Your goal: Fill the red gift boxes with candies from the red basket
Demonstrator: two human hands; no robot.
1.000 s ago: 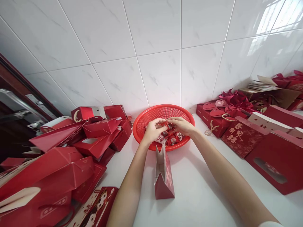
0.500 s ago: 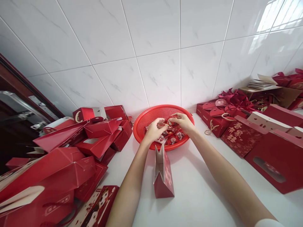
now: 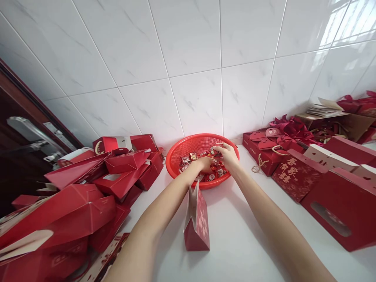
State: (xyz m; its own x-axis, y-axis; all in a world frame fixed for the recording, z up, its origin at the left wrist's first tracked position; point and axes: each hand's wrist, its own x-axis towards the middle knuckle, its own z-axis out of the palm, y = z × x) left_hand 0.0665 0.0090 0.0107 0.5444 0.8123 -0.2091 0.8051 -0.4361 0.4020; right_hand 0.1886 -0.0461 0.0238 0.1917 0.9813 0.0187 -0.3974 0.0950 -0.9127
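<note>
A red plastic basket [image 3: 202,138] with a perforated wall stands against the tiled wall. Small wrapped sweets [image 3: 194,156], mostly red with some gold and white print, lie in it. My left hand [image 3: 206,164] reaches down among the sweets, its fingertips hidden. My right hand [image 3: 228,155] is over the basket's right side with fingers bent inward; what they hold, if anything, I cannot make out. In front of the basket, an open-topped red paper gift box [image 3: 202,227] with a pale floral print stands upright on the white table, below and between my forearms.
Red gift boxes [image 3: 123,172] are piled on the left. More boxes [image 3: 326,207] stand on the right, one with a rope handle [image 3: 279,150]. Farther right, a cardboard box [image 3: 362,121] carries a stack of cards [image 3: 326,107]. A door handle [image 3: 32,133] shows at far left.
My left hand has moved right and deeper into the sweets, away from the basket's left part. My right hand stays over the right side, slightly lower. The view has shifted a little.
</note>
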